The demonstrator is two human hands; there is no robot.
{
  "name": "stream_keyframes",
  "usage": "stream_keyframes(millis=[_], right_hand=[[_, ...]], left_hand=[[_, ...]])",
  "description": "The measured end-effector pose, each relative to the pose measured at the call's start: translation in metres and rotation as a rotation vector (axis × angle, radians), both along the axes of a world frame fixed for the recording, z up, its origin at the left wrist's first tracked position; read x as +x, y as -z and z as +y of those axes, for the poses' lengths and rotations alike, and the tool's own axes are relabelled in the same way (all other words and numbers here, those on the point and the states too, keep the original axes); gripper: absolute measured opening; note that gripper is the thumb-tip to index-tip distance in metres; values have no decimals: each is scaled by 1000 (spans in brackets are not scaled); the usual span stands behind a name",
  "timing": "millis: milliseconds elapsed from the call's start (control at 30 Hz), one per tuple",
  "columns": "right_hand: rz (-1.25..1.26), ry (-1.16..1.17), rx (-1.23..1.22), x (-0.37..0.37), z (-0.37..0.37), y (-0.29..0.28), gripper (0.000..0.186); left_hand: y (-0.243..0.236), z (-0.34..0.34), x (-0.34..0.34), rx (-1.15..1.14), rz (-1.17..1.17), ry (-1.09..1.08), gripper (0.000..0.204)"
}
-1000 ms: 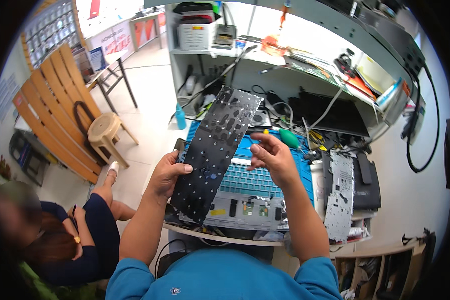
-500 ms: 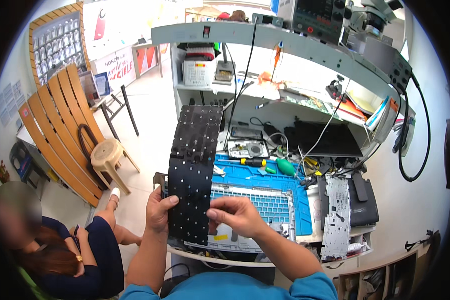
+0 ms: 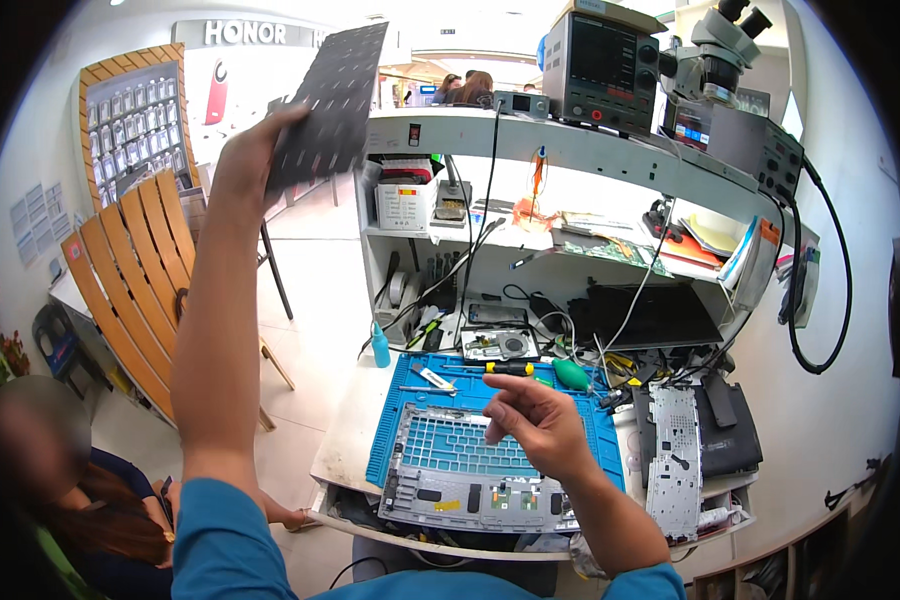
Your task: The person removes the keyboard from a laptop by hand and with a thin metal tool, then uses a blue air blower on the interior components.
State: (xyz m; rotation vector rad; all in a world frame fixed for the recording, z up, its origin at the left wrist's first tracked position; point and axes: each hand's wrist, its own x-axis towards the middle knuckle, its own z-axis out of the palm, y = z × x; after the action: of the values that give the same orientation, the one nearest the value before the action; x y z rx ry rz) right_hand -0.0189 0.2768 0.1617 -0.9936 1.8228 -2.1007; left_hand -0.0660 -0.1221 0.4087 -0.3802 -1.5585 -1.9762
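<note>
My left hand [image 3: 250,155] is raised high at the upper left, gripping the lower left edge of a thin black sheet dotted with small holes [image 3: 330,105]. The sheet is tilted and slightly blurred. My right hand [image 3: 545,425] hovers over the bench, index finger stretched out and the others loosely bent, holding nothing. Below it lies a silver laptop palm-rest frame [image 3: 470,500] with a grid of key openings. The frame rests partly on a blue work mat [image 3: 388,425]. Tweezers [image 3: 428,390] and a yellow-black screwdriver [image 3: 510,369] lie beyond it.
A perforated metal plate [image 3: 673,470] lies at the right on dark flat parts. A green air blower [image 3: 571,375] and a blue bottle [image 3: 381,346] stand behind the mat. Overhead, a shelf carries a microscope [image 3: 720,60]. A seated person [image 3: 120,510] is at the lower left.
My left hand has lifted the black sheet from above the bench up to the upper left. My right hand has come off the sheet and moved right. The view has tilted upward.
</note>
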Motion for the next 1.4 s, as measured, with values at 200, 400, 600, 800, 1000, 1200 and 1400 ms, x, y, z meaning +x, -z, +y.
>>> stream_keyframes(millis=[200, 400, 600, 800, 1000, 1200, 1400], right_hand=[[24, -35, -41, -1, -16, -1, 33], [-59, 57, 68, -12, 21, 20, 27], [-402, -43, -249, -31, 59, 47, 61], [-817, -217, -626, -75, 21, 71, 124], [-818, -136, -727, -79, 10, 72, 133], [-827, -102, -638, -71, 16, 86, 125], [-898, -87, -688, -67, 20, 97, 126]], left_hand=[[-63, -31, -120, -238, -78, -118, 42], [-23, -3, -105, -236, 9, -291, 32], [113, 48, -33, -392, 315, -906, 30], [380, -10, -64, -698, -439, -684, 116], [395, 28, -95, -699, -631, -609, 74], [378, 29, -58, -479, -529, -431, 69], [333, 58, 5, -777, -489, -332, 58]])
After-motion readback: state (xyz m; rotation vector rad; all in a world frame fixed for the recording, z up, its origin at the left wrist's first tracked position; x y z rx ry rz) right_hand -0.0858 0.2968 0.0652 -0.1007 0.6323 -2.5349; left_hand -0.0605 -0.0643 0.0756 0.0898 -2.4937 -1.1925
